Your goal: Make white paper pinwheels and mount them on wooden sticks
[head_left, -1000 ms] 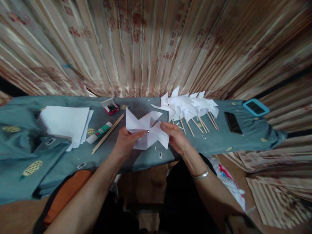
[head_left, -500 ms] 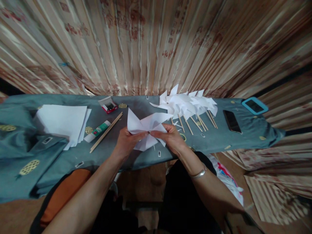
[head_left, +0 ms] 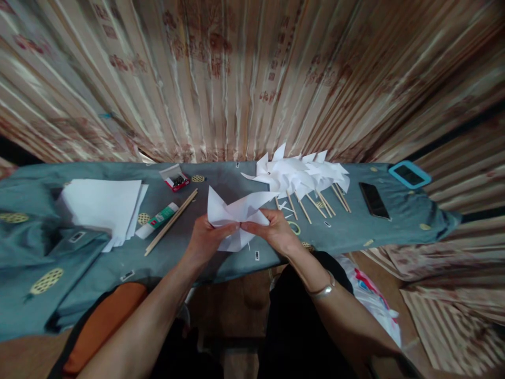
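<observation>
Left hand, left forearm: bare, slim, tapering to wrist. Right hand, right forearm: bare as well. Silver-coloured bracelet near right wrist, smooth, shiny, curved band. Trousers black or very dark, plain-looking, fabric detail lost in shadow. Dark brownish patch by right elbow, blurred; sleeve or not, can't tell.

Held pinwheel btwn sticks (L) & pinwheel pile (R) on counter; paper far L, curtain behind.
</observation>
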A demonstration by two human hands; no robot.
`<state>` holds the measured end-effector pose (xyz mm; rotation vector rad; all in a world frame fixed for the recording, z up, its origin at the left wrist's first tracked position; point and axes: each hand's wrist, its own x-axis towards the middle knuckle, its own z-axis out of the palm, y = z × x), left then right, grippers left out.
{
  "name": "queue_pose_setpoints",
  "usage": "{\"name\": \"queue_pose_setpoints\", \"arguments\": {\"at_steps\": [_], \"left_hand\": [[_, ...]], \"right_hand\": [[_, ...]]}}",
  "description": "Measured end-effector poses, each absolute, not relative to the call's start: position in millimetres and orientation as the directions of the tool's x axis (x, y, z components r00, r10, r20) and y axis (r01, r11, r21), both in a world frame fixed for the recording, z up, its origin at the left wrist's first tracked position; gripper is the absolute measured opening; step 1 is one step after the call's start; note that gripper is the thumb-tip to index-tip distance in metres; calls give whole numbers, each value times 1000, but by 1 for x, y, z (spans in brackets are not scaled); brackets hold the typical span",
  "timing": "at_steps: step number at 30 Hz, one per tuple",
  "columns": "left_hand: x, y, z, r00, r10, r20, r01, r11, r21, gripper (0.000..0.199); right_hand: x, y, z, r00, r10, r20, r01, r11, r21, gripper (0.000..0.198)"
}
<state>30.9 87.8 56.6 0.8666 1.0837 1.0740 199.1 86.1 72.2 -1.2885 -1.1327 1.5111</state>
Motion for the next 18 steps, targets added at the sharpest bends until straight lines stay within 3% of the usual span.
{"name": "queue_pose_setpoints", "arguments": {"at_steps": [7,13,18], "left_hand": [[31,90,55,68,970,-232,-217,242,946,32],[29,89,57,85,970,-229,-223,242,944,34],[30,87,58,89,972,-216,-216,231,949,33]], "right_hand": [[199,85,71,-151,964,-217,-58,-228,-972,29],[208,87,77,-278,934,-223,-69,-251,-965,28],[210,88,74,-244,949,-199,-52,-218,-975,26]]}}
